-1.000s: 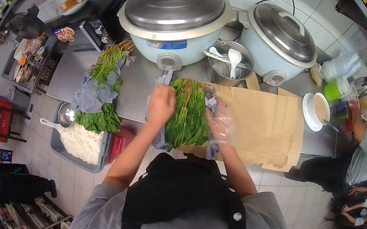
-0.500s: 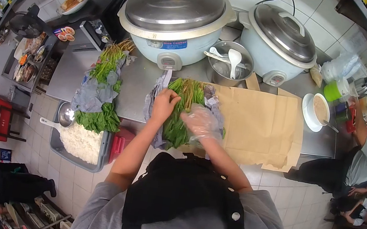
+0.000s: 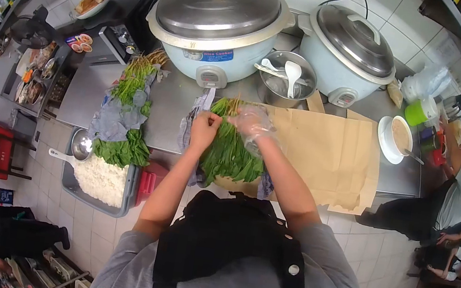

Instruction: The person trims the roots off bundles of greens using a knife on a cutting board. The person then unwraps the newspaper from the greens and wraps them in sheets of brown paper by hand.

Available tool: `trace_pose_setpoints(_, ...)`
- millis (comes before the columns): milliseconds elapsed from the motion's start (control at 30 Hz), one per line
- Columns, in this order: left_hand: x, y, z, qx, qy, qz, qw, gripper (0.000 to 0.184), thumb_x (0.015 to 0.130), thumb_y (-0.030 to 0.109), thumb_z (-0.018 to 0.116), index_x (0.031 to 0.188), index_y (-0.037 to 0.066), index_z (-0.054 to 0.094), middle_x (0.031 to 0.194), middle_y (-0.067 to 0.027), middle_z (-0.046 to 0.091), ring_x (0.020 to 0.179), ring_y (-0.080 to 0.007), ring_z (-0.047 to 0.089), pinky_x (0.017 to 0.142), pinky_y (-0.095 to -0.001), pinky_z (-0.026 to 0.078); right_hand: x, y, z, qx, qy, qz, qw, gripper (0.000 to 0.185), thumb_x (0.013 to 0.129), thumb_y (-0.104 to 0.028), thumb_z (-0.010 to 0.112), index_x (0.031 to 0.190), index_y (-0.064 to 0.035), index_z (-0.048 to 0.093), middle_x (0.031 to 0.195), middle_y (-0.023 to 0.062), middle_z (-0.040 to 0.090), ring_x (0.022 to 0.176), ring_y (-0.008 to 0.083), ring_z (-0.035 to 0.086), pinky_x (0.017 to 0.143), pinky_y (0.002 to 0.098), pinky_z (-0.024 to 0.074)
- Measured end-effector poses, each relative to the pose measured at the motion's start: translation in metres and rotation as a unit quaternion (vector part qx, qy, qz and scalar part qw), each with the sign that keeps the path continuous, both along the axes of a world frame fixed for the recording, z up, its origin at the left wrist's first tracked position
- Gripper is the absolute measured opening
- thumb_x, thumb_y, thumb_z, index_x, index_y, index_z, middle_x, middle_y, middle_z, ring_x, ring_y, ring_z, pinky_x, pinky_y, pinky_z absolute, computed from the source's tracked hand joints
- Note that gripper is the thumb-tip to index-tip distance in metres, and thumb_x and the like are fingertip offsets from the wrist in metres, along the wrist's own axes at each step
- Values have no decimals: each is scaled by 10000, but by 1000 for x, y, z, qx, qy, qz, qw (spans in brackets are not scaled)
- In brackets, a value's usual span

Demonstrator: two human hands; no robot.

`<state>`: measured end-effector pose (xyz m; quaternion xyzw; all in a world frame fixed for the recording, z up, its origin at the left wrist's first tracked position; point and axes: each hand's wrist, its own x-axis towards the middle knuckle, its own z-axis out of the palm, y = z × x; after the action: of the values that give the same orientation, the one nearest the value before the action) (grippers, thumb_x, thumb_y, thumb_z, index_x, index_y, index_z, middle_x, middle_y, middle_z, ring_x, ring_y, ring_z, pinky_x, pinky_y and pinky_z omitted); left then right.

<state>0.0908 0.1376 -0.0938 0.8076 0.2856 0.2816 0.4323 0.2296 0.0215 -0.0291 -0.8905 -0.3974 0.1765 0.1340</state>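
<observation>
A bunch of long-stemmed leafy greens lies on printed paper on the steel counter, stems toward the rice cookers and leaves toward me. My left hand is bare and at the left edge of the bunch, its thumb and fingertips pinched together; what is between them is too small to make out. Over the stem end is my right hand, in a clear plastic glove. Its fingers point left across the stems, blurred inside the glove. A second bunch of greens, partly wrapped in grey paper, lies further left.
Brown paper covers the counter to the right. Behind stand a large rice cooker, a smaller one and a metal pot with white scoops. A grey tub of rice is at lower left. A person is at the right.
My right hand has moved up from the leaves to the stem end. The leaves now spread wider toward me and to the right. My left hand has barely moved.
</observation>
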Motion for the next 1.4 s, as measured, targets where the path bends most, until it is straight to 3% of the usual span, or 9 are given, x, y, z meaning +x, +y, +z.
trace_pose_setpoints(167,11,-3,14,195,54,55,978,234,831,99,692,1056,44,658,1106,-170,631,1031,-334,608,872,-416,480,28,-53,-11,260,52,-106,959,445,830,-427,671,1056,-45,701,1100,215,680,1092,353,633,921,452,483)
trace_pose_setpoints(267,27,-21,34,228,17,-19,973,327,826,125,678,1144,80,620,1258,-167,557,1167,-367,522,953,-473,424,24,-68,18,104,-39,-90,990,427,820,-412,677,1077,-72,698,1093,219,679,1087,357,633,900,456,490)
trace_pose_setpoints(567,44,-46,-5,311,67,-171,932,663,833,426,726,1419,187,527,1559,-168,318,1490,-360,187,1199,-563,129,70,-117,-62,137,85,34,986,386,848,-318,652,1108,-34,667,1043,201,697,982,365,638,864,446,474)
trace_pose_setpoints(700,39,-35,-4,287,76,-188,936,679,821,419,743,1426,202,524,1558,-146,338,1488,-346,212,1201,-551,131,89,-135,-97,196,84,-48,976,310,878,-284,618,1054,-41,694,1043,181,702,986,349,644,856,447,474)
trace_pose_setpoints(800,39,-35,-2,283,86,-189,936,693,814,423,748,1430,204,517,1555,-134,345,1492,-338,210,1199,-555,133,99,-151,-80,34,-173,-3,984,297,871,-294,627,1068,-94,724,1035,174,706,993,333,657,860,462,487)
trace_pose_setpoints(933,44,-47,22,278,121,-176,936,594,823,414,741,1349,183,592,1514,-142,388,1472,-341,247,1199,-557,130,108,-165,-77,64,-3,-136,989,312,855,-300,636,1090,-112,722,1000,168,701,1007,333,659,849,478,501)
trace_pose_setpoints(1133,109,-39,28,396,105,-211,887,127,870,215,658,922,126,733,1040,-20,672,1059,-235,582,987,-449,389,43,-137,-36,69,-217,-213,950,502,830,-230,664,1323,-182,581,1130,144,662,1052,321,643,836,471,523)
trace_pose_setpoints(1200,129,-29,20,420,164,-249,857,123,859,202,658,919,124,733,1044,-42,675,1040,-253,605,952,-441,425,23,-125,-16,234,-202,-149,939,255,820,-249,638,1015,-91,681,996,164,685,1000,340,652,820,479,532)
trace_pose_setpoints(1400,163,-19,21,416,295,-327,796,151,848,134,602,909,68,723,1045,-126,686,992,-328,675,863,-480,521,32,-109,-44,109,-192,-167,961,289,879,-346,618,994,-89,681,992,159,681,961,349,658,800,478,533)
